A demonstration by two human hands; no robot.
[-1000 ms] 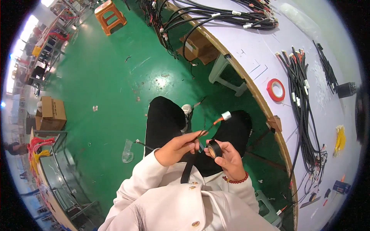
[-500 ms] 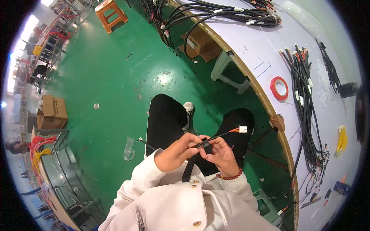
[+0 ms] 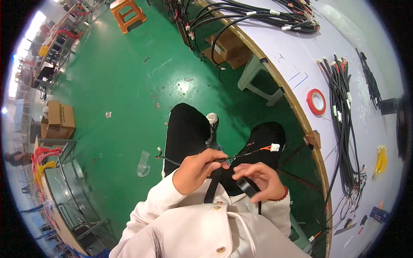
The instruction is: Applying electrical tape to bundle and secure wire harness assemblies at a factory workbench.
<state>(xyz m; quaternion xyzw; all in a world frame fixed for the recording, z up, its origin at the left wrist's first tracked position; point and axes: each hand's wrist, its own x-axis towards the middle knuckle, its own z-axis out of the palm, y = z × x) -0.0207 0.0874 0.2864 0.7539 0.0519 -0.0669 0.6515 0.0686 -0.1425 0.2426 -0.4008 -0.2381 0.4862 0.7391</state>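
Observation:
My left hand (image 3: 194,173) pinches a thin black cable (image 3: 247,153) above my lap. From its fingers the cable runs right to orange wires and a white connector (image 3: 274,148). The other end sticks out to the left, tipped by a small pale connector (image 3: 159,149). Lower and to the right, my right hand (image 3: 267,179) holds a roll of black tape (image 3: 248,187) between fingers and thumb, apart from the cable. Whether a strip of tape links roll and cable is too small to tell.
On the white table (image 3: 297,64) at right lie a red tape roll (image 3: 316,102), bundles of black cables (image 3: 342,103) and yellow wires (image 3: 380,162). A pale stool (image 3: 258,81) stands under its edge. On the green floor are an orange stool (image 3: 128,16) and a cardboard box (image 3: 60,120).
My right hand has drawn away from the cable, down and to the right, with the tape roll. My left hand keeps its hold on the cable. The view has shifted slightly.

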